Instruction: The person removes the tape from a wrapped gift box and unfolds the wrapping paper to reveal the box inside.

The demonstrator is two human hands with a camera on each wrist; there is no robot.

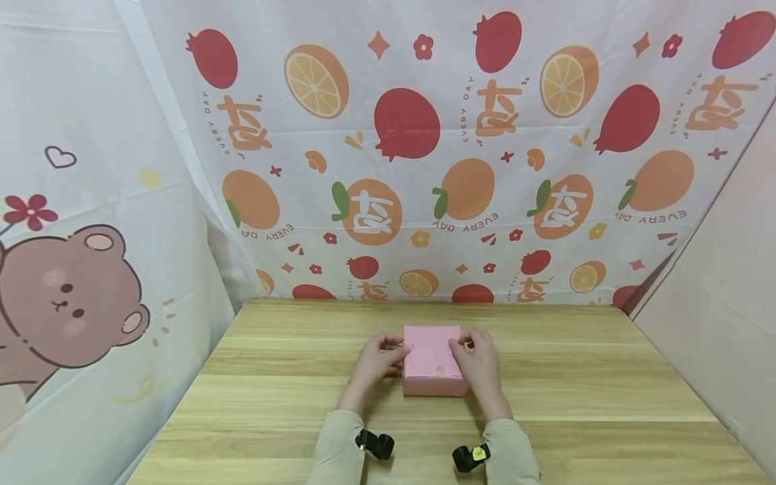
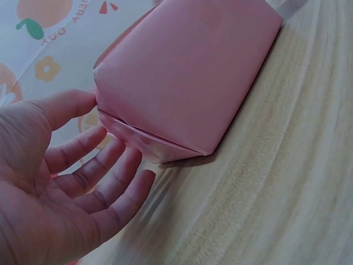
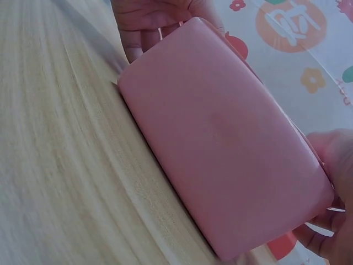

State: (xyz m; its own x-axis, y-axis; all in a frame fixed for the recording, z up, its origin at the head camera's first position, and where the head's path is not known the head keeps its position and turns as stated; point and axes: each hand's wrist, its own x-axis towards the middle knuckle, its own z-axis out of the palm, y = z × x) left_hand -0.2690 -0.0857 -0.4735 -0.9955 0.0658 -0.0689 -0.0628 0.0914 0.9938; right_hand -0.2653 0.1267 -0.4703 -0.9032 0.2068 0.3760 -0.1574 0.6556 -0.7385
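Fingers of the left hand (image 1: pixel 376 358) are resting half-curled and spread against the left side of the pink box (image 1: pixel 432 353), the thumb pinching at its top edge; those of the right hand (image 1: pixel 481 367) are pinching the right side likewise, how firmly I cannot tell. The box is sitting on the table (image 1: pixel 291 404), toward the far edge and about midway between the left and right edges. Good work here is probably asking for light, even pressure from both hands, keeping the thin-looking walls from buckling and the top square over the sides.
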